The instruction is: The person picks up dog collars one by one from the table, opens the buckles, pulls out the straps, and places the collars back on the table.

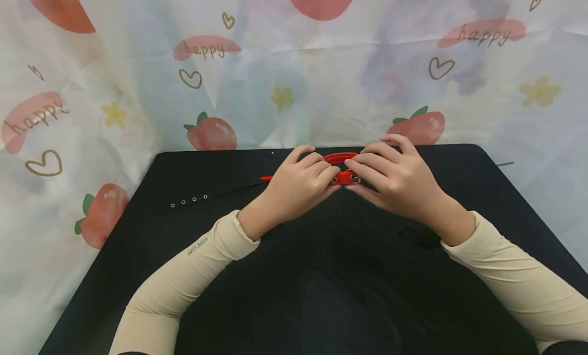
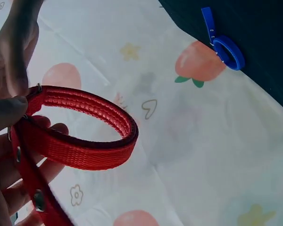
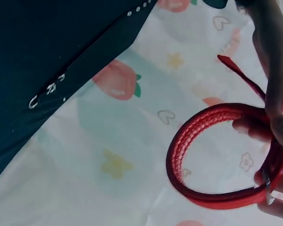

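Observation:
A red collar (image 1: pixel 342 157) with a metal buckle (image 1: pixel 355 179) is held up between both hands over the far part of the table. Its band forms a closed loop, with a stitched inner side visible on the red collar (image 3: pixel 181 150) in the right wrist view. My left hand (image 1: pixel 300 181) grips it on the left, and the strap's free end sticks out behind that hand. My right hand (image 1: pixel 399 173) pinches the collar beside the buckle. Metal eyelets dot the strap of the red collar (image 2: pixel 87 153) in the left wrist view. Fingers partly cover the buckle area.
On the black table (image 1: pixel 321 293), a black strap with several silver eyelets (image 1: pixel 194 199) lies left of the hands. A blue collar (image 2: pixel 231 54) lies near the table edge in the left wrist view. A patterned cloth (image 1: pixel 312 79) hangs behind the table.

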